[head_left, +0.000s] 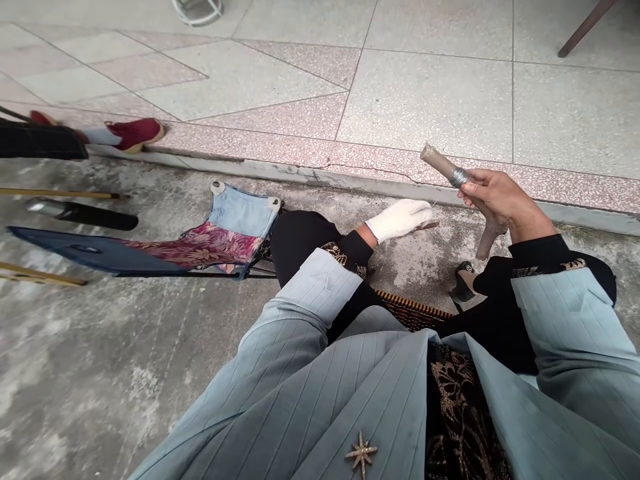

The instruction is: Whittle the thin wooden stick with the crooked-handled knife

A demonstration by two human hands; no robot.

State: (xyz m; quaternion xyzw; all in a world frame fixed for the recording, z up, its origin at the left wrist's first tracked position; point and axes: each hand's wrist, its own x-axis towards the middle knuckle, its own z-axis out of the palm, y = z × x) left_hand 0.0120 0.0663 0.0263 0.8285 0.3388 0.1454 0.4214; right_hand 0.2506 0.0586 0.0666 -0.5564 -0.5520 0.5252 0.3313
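Observation:
My right hand [497, 197], bare, is closed around a grey-brown stick [440, 163] held tilted in front of me. Silver wire [458, 177] is wound in a tight band about the stick, just beyond my fingertips. The stick's lower end shows below the palm; its middle is partly covered by my hand. A white knitted glove covers my left hand [403, 219], which is held low over the concrete with its fingers together. A thin brown piece [427, 227] sticks out beneath those fingers; what it is I cannot make out. A fine strand rises near the glove's fingertips.
A raised tiled step [425, 100] runs across in front. To the left stands a folding chair [215, 247] with denim and floral fabric, near a dark bottle [95, 213]. Another person's red shoe [135, 133] rests at the step's edge. A woven seat [410, 310] is under me.

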